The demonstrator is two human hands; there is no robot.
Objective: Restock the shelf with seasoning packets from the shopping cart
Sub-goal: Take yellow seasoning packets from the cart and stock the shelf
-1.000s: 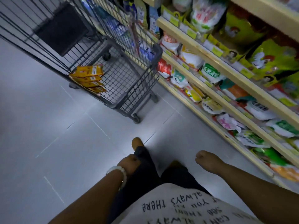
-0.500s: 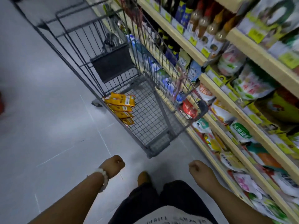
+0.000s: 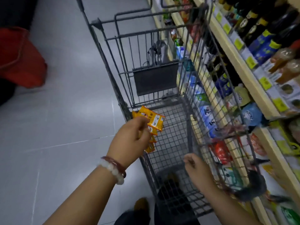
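Observation:
Several yellow seasoning packets (image 3: 155,120) lie stacked against the left wall of the grey wire shopping cart (image 3: 172,143). My left hand (image 3: 131,140), with bead bracelets on the wrist, reaches into the cart, its curled fingertips at the near edge of the top packet. Whether they pinch it is not visible. My right hand (image 3: 194,164) hovers inside the cart near its right wall, fingers loosely curled and holding nothing. The wooden shelf (image 3: 253,82) runs along the right, stocked with bottles and bags.
The cart's black fold-down seat panel (image 3: 155,78) stands at its far end. A red object (image 3: 19,59) sits on the pale tiled floor at the far left. Dark sauce bottles (image 3: 263,30) fill the upper shelf and blue bags (image 3: 209,117) show through the cart's mesh.
I have stepped up to the cart. My left hand rose from my side and reached in to the yellow packets. My right hand came forward into the cart.

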